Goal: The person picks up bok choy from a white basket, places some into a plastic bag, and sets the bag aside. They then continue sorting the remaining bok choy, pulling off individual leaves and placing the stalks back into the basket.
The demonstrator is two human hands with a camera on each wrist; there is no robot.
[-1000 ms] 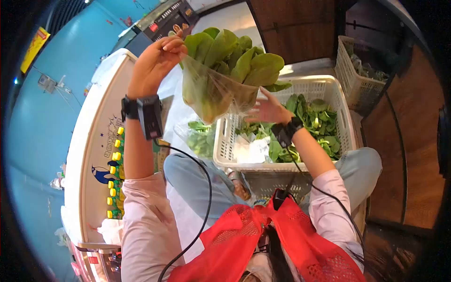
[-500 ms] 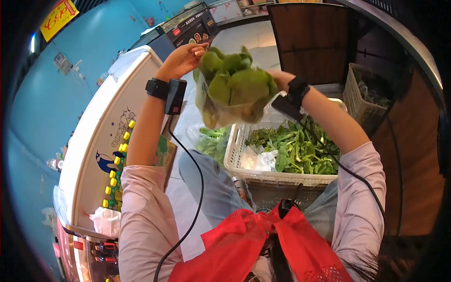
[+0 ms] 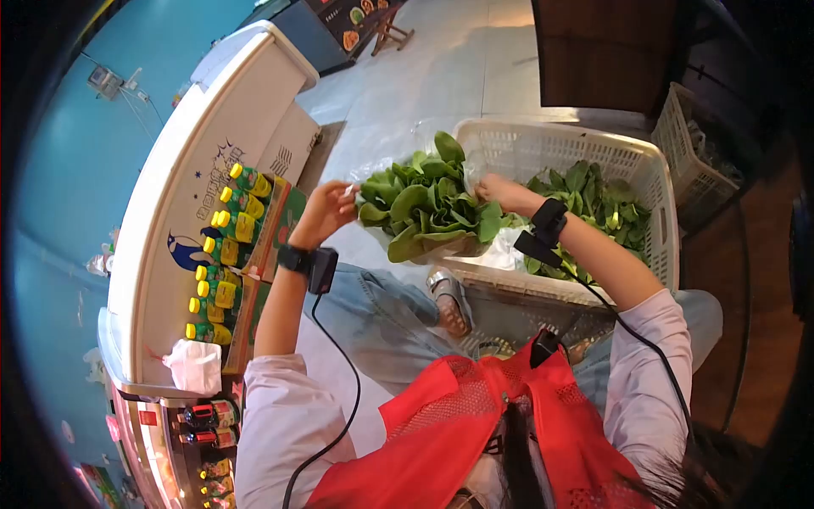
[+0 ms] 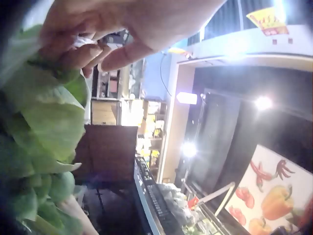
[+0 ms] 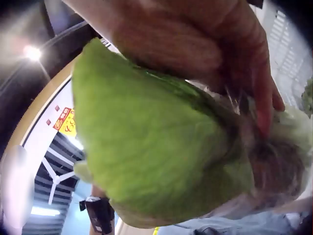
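Observation:
In the head view, a clear plastic bag (image 3: 465, 248) full of leafy greens (image 3: 424, 204) hangs between both hands, leaves showing at its open top. My left hand (image 3: 326, 214) pinches the bag's edge on the left, a bit of bunched white plastic at its fingertips. On the other side, my right hand (image 3: 507, 193) grips the bag's rim with curled fingers. Leaves (image 4: 44, 117) fill the left of the left wrist view, beside that hand's fingers. A broad leaf (image 5: 146, 137) covers much of the right wrist view, below the right hand (image 5: 195, 44), with crinkled plastic near its fingertips.
A white plastic crate (image 3: 593, 136) with loose greens (image 3: 593, 204) stands under and beyond the right forearm. To the left is a white freezer cabinet (image 3: 161, 280), with several yellow-capped bottles (image 3: 233, 227) alongside. A second crate (image 3: 691, 153) stands at the far right.
The filled bag has come down lower, and its leaves now face up. My right hand went from open beside the bag to gripping its rim; the left kept hold.

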